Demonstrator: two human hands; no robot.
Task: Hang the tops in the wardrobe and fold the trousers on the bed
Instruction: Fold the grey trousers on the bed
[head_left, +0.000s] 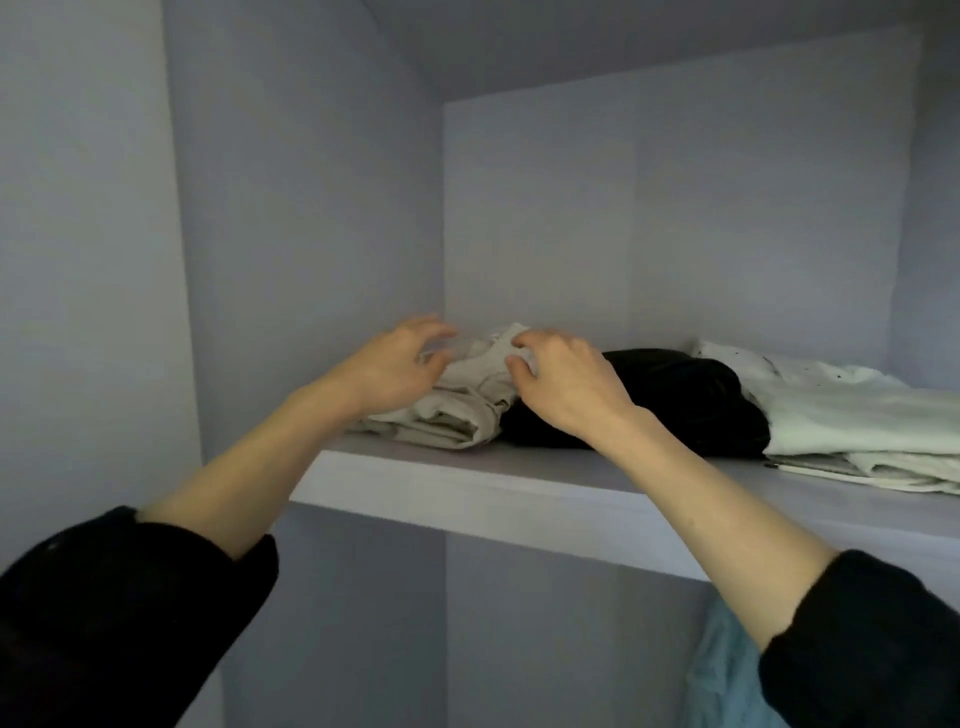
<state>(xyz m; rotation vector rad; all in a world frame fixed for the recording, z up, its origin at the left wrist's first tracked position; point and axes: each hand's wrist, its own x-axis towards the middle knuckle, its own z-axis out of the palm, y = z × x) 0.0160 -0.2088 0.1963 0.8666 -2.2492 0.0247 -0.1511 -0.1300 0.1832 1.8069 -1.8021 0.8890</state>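
Both hands reach into the wardrobe above the folded beige garment (457, 410), the landmark for everything here: my left hand (387, 371) rests its palm on the garment's left end, fingers loosely curled and clasping nothing that I can see, while my right hand (563, 387) hovers over its right end with fingers bent, and I cannot tell whether the fingertips pinch the cloth. The beige garment lies at the left end of the shelf (519, 493), its front fold close to the shelf's lip. Touching its right side is a folded black garment (691, 400), and beyond that a pale folded stack (852, 431) (whether these are trousers or tops I cannot tell). The risk, as I judge it, is a careless pull: the beige fold could open, drag the black garment along, or slide off the front edge. Left of the beige garment the side wall stands near, leaving little room; above it the compartment is open. Below the shelf, to the right, hangs a blue cloth (722, 675).
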